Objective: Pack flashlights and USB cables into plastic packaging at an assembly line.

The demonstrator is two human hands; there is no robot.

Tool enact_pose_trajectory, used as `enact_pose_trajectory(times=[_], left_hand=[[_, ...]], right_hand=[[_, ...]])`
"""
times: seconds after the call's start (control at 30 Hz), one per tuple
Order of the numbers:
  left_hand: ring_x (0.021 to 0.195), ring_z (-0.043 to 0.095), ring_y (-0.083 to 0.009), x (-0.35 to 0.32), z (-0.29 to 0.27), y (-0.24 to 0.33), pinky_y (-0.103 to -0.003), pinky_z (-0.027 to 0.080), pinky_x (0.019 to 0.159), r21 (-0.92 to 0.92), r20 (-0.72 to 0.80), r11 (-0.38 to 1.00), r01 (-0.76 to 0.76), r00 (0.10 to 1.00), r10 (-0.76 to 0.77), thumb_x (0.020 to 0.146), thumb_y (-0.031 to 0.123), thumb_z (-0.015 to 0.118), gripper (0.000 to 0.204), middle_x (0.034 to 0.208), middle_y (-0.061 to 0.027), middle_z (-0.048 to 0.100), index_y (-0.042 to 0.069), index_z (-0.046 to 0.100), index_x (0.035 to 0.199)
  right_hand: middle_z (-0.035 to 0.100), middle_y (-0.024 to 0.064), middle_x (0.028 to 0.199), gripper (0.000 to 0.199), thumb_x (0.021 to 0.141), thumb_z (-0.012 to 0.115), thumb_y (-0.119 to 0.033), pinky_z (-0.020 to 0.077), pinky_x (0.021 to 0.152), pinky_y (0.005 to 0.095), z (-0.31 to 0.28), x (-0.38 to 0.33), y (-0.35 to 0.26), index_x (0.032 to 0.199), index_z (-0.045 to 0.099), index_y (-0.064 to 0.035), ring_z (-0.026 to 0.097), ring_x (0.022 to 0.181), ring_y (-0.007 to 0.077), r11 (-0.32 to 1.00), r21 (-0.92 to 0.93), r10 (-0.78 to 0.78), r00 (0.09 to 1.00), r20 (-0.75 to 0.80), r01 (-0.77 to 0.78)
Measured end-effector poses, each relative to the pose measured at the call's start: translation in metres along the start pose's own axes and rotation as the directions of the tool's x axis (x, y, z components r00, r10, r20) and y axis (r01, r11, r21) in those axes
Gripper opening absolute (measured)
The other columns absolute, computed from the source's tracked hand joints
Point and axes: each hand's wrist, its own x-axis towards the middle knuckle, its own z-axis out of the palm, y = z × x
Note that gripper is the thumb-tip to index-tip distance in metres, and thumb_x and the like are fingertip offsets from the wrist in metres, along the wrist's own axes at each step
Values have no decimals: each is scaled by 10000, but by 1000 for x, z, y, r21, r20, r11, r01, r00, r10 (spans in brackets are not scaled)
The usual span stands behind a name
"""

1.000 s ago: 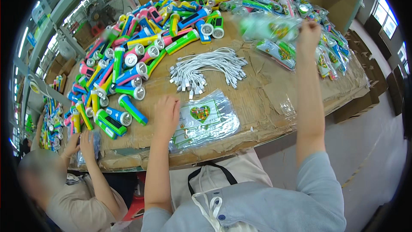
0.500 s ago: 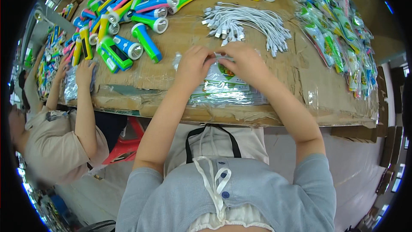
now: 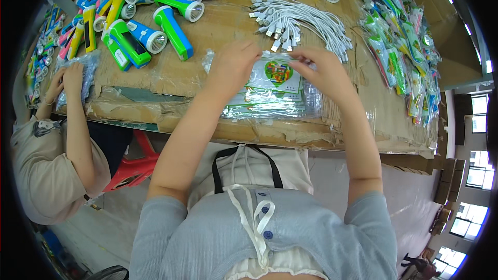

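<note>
A stack of clear plastic bags with printed green-and-white inserts (image 3: 267, 101) lies before me at the table's near edge. The top bag shows a colourful heart-shaped print. At that bag's upper left edge, my left hand (image 3: 233, 68) is closed in a pinch, its fingertips partly hidden behind the hand. My right hand (image 3: 322, 71) pinches the upper right edge between thumb and fingers. Just beyond the bags lies a bundle of white charging cables (image 3: 306, 23) with their plugs toward me. Loose green-and-blue flashlights (image 3: 174, 32) lie to the left of my hands.
More flashlights in several colours pile up at the far left. Bagged flashlights (image 3: 397, 46) are heaped at the right. A co-worker's hands (image 3: 67, 80) handle clear bags at the left, beside a red chair (image 3: 136, 166). Torn cardboard (image 3: 358, 129) covers the table.
My hands have moved apart along the top bag's upper edge, uncovering its heart-shaped print. The whole view has shifted slightly, and the co-worker's hands have come together.
</note>
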Motion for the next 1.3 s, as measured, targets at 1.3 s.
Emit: enact_pose_trajectory(times=[1.3], left_hand=[[627, 566, -272, -23, -39, 57, -373, 432, 546, 235, 205, 831, 505, 810, -550, 749, 280, 671, 337, 719, -105, 567, 29, 554, 943]], right_hand=[[600, 102, 830, 53, 800, 577, -77, 474, 677, 347, -19, 56, 53, 829, 573, -33, 589, 756, 246, 978, -201, -180, 695, -696, 52]])
